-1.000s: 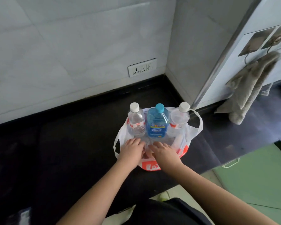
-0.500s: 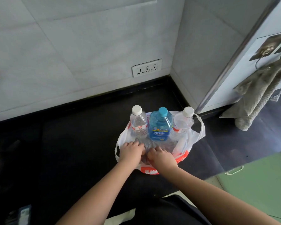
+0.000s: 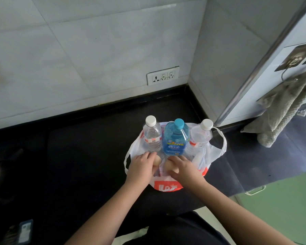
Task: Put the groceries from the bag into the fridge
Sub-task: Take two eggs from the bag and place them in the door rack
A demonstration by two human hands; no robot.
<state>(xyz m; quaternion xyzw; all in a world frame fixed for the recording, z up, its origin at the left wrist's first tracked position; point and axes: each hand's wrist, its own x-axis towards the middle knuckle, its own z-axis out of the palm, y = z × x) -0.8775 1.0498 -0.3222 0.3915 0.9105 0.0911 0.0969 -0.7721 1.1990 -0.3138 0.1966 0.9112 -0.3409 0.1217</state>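
Observation:
A white plastic bag (image 3: 214,154) with red print sits on the black counter. Three bottles stand upright at its back: a clear bottle (image 3: 152,135) with a white cap on the left, a blue bottle (image 3: 175,138) in the middle, and another clear bottle (image 3: 200,135) on the right. My left hand (image 3: 140,167) is inside the bag, curled around a pale round item (image 3: 157,160), possibly an egg. My right hand (image 3: 184,169) grips a second pale round item (image 3: 168,165) beside it. The bag's bottom is hidden by my hands.
The black counter (image 3: 88,156) runs along a tiled wall with a socket plate (image 3: 162,76). A fridge side (image 3: 290,50) with hooks and a hanging grey towel (image 3: 283,110) stands at the right. A green cabinet front (image 3: 281,206) lies below right.
My hands have lifted slightly inside the bag, and a pale round item now shows in each. The camera has tilted up a little.

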